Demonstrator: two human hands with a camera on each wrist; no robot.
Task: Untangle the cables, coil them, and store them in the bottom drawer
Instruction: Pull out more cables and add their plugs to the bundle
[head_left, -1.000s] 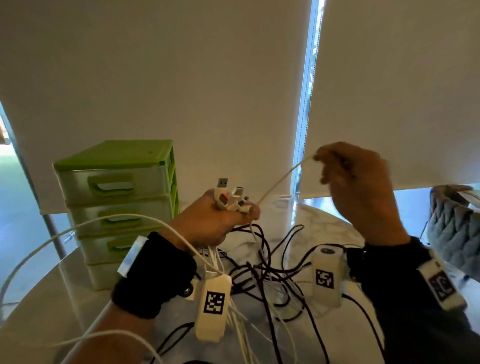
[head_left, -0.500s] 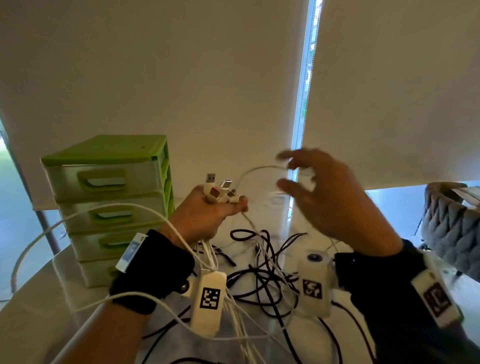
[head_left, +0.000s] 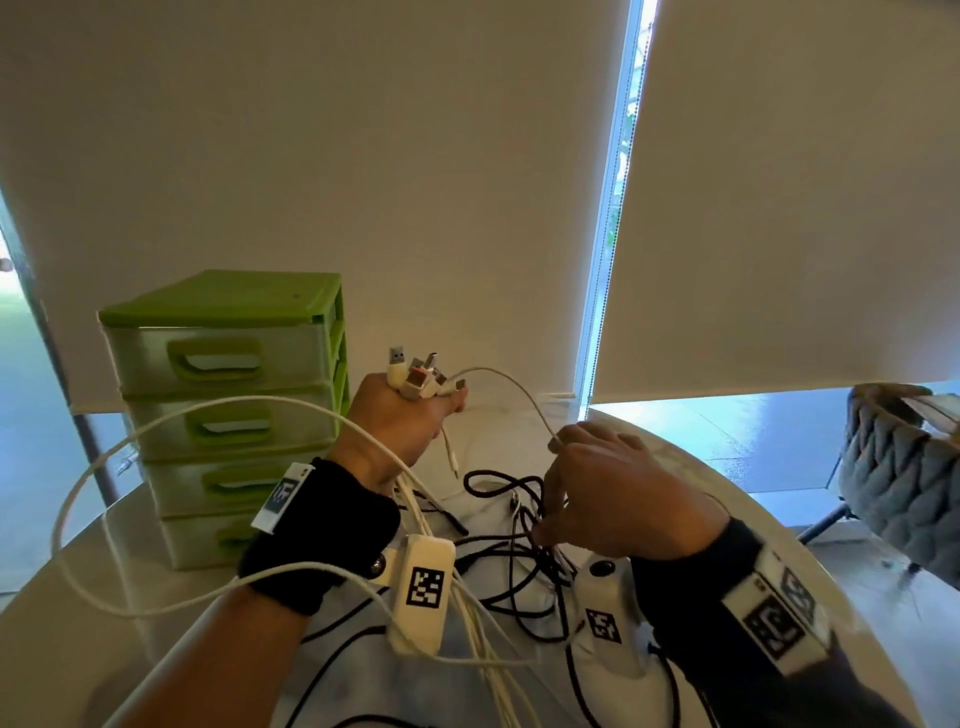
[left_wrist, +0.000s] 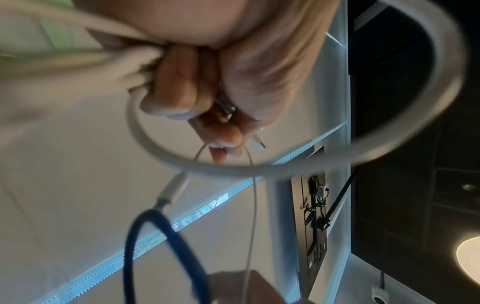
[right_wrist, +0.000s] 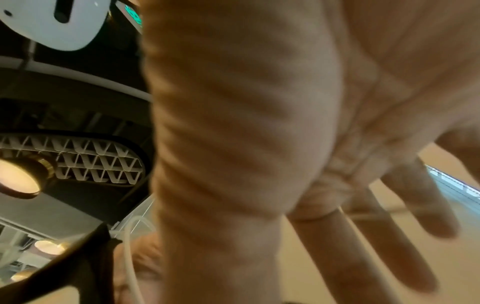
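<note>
Left hand (head_left: 400, 421) fingers (left_wrist: 176, 86) are clenching round a bunch of white cables (head_left: 156, 431), with the plug ends (head_left: 415, 376) sticking up out of the fist. Judging by that, it is acting as the anchor, keeping the sorted ends together so they are not slipping back into the mess. One thin white cable (head_left: 511, 387) is arcing out from those plugs across to the right hand (head_left: 613, 493); a loose white end is dangling just below the left fingers.

Right hand is reaching down into the black cables (head_left: 519, 525), palm down, thin white strand meeting it at the knuckle side. In the right wrist view the fingers (right_wrist: 363, 253) are looking mostly straight and a pale cable is crossing behind them, but it is blurred, so I cannot tell whether they are pinching anything or just running along it. Likely it is feeling for the next strand to pull free.

Black tangle is lying on the surface (head_left: 78, 649) directly under and just left of the right fingers, between the two hands. Long white loops are trailing back from the left fist past the wrist and off toward the person.

Green drawer unit (head_left: 223, 415) is standing just beyond the left hand, all drawers looking closed, the bottom drawer (head_left: 202, 540) partly hidden by the left wrist band. Nothing is coiled yet; the step is still untangling.
</note>
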